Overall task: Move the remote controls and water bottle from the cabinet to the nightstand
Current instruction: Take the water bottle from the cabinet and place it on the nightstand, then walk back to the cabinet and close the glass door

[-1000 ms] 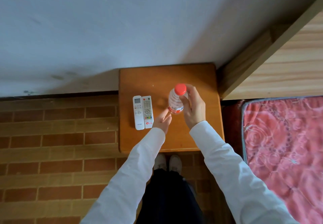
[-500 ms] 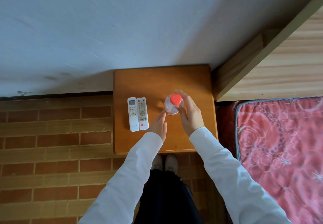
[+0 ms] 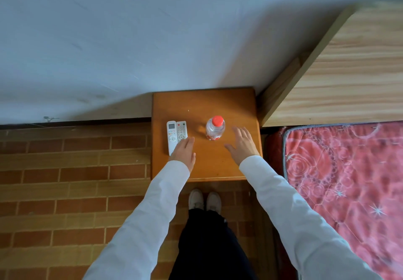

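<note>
A clear water bottle (image 3: 215,128) with a red cap stands upright on the orange-brown wooden nightstand (image 3: 218,103). Two white remote controls lie side by side at its left: the longer one (image 3: 171,135) on the outside, the shorter one (image 3: 181,130) beside it. My left hand (image 3: 183,152) is flat and open, its fingers over the near ends of the remotes. My right hand (image 3: 242,143) is open with fingers spread, just right of the bottle and apart from it.
A pale wooden headboard (image 3: 349,65) stands right of the nightstand, with a red patterned mattress (image 3: 344,181) below it. A white wall (image 3: 152,39) rises behind. The floor (image 3: 72,170) is brown brick-pattern. My white shoes (image 3: 205,199) stand at the nightstand's front edge.
My right hand has let go of the bottle, which now stands on the nightstand, and drew back to the right. My left hand moved left onto the remotes' near ends.
</note>
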